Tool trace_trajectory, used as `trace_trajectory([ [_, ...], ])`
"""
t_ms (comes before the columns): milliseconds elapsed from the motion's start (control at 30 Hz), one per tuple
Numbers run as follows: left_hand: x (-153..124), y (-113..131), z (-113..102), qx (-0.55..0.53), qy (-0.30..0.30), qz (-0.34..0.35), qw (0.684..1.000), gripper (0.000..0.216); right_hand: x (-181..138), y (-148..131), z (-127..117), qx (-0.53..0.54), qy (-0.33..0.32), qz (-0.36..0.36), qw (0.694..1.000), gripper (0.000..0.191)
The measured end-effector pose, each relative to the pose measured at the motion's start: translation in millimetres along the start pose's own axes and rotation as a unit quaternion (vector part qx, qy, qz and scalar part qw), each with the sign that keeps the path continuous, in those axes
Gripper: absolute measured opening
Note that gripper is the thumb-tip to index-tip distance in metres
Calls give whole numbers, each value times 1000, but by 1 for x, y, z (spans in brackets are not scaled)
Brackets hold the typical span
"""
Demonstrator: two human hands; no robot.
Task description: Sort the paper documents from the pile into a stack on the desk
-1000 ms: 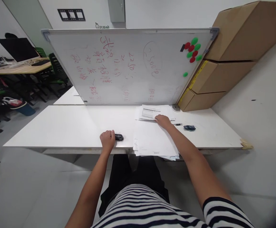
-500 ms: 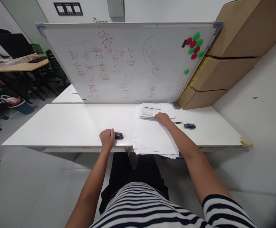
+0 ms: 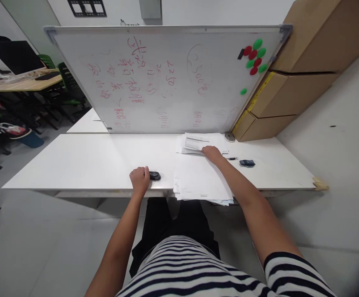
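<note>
Jutting left from pinching right hand (image 3: 212, 154), printed sheets (image 3: 194, 143), black object (image 3: 155, 176) in curled left hand (image 3: 140, 180)

The left forearm (image 3: 117, 251) slants up and inward from the lower edge of the view, its wrist (image 3: 139, 199) roughly straight. At its end the left hand (image 3: 139, 180) is curled into a fist, back uppermost, thumb (image 3: 147, 171) along the inner side. The right arm (image 3: 253, 204) comes out of a short sleeve (image 3: 290, 268) and stretches forward across the body, only slightly bent. The right hand (image 3: 212, 154) reaches farther out than the left, back facing up, fingertips (image 3: 204, 149) drawn together and pointing inward. The two hands are well apart, in front of the torso (image 3: 182, 264).
</note>
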State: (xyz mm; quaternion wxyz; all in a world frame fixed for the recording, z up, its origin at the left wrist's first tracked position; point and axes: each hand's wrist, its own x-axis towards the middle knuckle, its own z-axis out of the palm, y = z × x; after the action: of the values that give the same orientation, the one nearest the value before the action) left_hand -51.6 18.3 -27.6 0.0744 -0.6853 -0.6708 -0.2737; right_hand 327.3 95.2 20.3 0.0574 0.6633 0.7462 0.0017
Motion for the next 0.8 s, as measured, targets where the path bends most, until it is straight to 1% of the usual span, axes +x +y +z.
trace_trajectory([
  [67,0,1,-1,-5,-2,-6,1000,41,-4,-4,-4,3,20,16,1000,30],
  [167,1,3,-2,-12,-16,-17,1000,41,-10,-13,-14,12,64,37,997,37],
  [267,1,5,-7,-36,-27,-31,999,39,-20,-24,-26,24,96,39,994,43],
  [333,-3,12,-15,-69,-5,-43,997,31,-30,-34,-34,36,116,28,992,46],
  [400,-8,27,-24,-131,11,-41,990,22,-46,-51,-40,62,146,-4,987,48],
  [433,-12,37,-30,-181,7,-36,983,28,-57,-63,-42,82,164,-28,983,48],
  [467,-17,50,-35,-246,-8,-29,969,39,-68,-77,-43,100,175,-66,977,48],
  [500,-21,63,-40,-324,-29,-26,945,53,-80,-92,-42,111,178,-101,973,48],
  [533,-26,77,-44,-410,-54,-33,910,67,-93,-108,-41,120,178,-134,968,46],
  [567,-30,90,-48,-490,-80,-49,867,74,-105,-124,-39,128,181,-178,959,44],
  [600,-34,102,-51,-550,-103,-74,826,76,-116,-138,-37,134,194,-235,943,42],
  [633,-37,111,-53,-594,-123,-110,787,72,-126,-149,-35,141,216,-277,925,41],
  [667,-40,117,-54,-622,-134,-154,756,65,-132,-156,-34,144,236,-309,910,40],
  [733,-46,120,-55,-642,-131,-250,713,51,-135,-156,-31,143,262,-363,883,42],
  [767,-48,117,-55,-643,-119,-288,699,47,-131,-150,-30,141,264,-377,877,43],
  [800,-51,111,-54,-640,-105,-316,693,46,-123,-139,-29,139,260,-378,878,43],
])
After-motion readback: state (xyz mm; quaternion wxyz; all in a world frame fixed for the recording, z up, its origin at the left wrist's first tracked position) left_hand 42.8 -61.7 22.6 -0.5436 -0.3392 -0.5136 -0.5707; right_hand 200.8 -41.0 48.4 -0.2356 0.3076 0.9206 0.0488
